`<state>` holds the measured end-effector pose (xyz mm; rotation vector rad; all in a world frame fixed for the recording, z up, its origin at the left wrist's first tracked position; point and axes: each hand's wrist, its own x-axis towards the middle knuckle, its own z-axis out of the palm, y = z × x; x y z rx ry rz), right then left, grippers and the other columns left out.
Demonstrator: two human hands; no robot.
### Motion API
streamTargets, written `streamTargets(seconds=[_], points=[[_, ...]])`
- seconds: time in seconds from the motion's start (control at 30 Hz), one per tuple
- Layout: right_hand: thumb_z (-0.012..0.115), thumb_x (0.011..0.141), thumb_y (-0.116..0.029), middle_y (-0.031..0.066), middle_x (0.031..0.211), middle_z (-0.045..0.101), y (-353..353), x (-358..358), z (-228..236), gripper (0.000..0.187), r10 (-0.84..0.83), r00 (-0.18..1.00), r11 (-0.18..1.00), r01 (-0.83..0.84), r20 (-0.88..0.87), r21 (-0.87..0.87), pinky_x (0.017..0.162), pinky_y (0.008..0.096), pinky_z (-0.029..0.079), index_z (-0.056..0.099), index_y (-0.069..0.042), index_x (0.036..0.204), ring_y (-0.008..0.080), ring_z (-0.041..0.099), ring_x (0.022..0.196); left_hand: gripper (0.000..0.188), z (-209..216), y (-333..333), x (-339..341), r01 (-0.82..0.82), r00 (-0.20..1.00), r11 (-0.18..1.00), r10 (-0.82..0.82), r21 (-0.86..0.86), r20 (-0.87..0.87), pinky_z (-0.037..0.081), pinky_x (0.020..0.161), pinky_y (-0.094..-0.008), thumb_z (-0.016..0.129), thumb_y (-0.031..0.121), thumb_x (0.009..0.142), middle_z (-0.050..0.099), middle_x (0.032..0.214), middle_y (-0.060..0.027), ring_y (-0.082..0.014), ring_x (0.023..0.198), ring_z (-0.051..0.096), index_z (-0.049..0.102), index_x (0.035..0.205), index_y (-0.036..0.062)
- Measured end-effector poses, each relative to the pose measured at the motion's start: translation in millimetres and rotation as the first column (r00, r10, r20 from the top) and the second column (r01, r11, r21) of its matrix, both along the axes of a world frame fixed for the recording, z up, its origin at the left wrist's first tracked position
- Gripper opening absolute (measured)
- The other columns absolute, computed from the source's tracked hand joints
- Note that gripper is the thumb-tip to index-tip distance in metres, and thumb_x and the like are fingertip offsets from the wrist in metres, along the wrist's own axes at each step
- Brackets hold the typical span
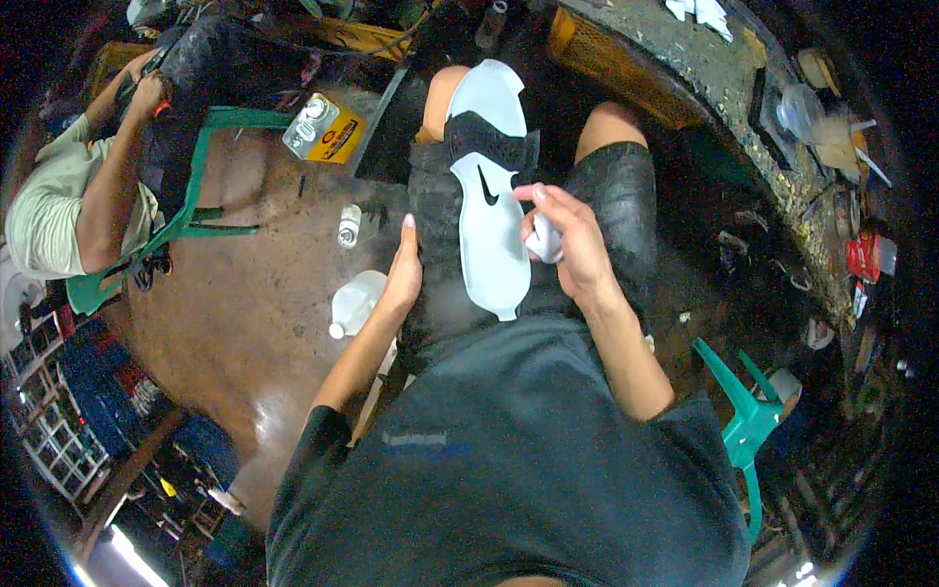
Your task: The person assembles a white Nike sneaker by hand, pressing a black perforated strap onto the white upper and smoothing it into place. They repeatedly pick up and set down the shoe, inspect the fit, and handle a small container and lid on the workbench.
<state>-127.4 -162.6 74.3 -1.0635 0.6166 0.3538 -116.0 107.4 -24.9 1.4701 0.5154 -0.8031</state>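
Observation:
A white slide sandal [496, 249] with a dark strap [486, 144] across it lies lengthwise on my lap, between my thighs. A curved black mark shows on its white footbed. My right hand [577, 245] is beside the sandal's right edge, its fingers curled round a small wad of white cloth [545, 238], with the index finger stretched toward the black mark. My left hand [404, 272] is held edge-on by my left thigh, fingers straight and nothing in it. It is apart from the sandal.
On the floor to the left are a translucent jug [359, 301], a small bottle [348, 225] and a yellow-and-silver tin [326, 129]. Another person [88, 186] sits by a green chair [201, 166]. A cluttered workbench [675, 64] runs along the right; a green stool [751, 421] stands behind.

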Motion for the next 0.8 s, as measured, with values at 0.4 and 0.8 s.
streamTargets(seconds=[0.4, 0.8], points=[[0.089, 0.084, -0.018, 0.0050, 0.100, 0.079, 18.1, 14.2, -18.4, 0.027, 0.276, 0.922, 0.860, -0.112, 0.270, -0.497, 0.085, 0.0309, 0.055, 0.079, -0.008, 0.107, 0.0138, 0.071, 0.090, 0.056, 112.6, -45.9, 31.4, 0.189, 0.783, 0.962, -0.269, 0.198, 0.561, 0.049, 0.106, -0.0355, 0.078, 0.015, 0.097, 0.062, 0.139, -0.0158, -0.0232, 0.124, 0.062, 0.053, 0.144, -0.0006], [0.070, 0.104, -0.041, 0.0001, 0.069, 0.065, 12.5, -0.4, 2.0, 0.040, 0.468, 0.872, 0.757, -0.314, 0.140, -0.573, 0.061, 0.0278, 0.045, 0.077, -0.005, 0.091, 0.0076, 0.059, 0.066, 0.063, 127.1, -6.7, 7.7, -0.036, 0.999, 0.937, 0.041, -0.348, 0.007, 0.054, 0.107, -0.0347, 0.065, -0.006, 0.098, 0.069, 0.137, -0.0151, -0.0200, 0.121, 0.068, 0.041, 0.156, 0.0006]])
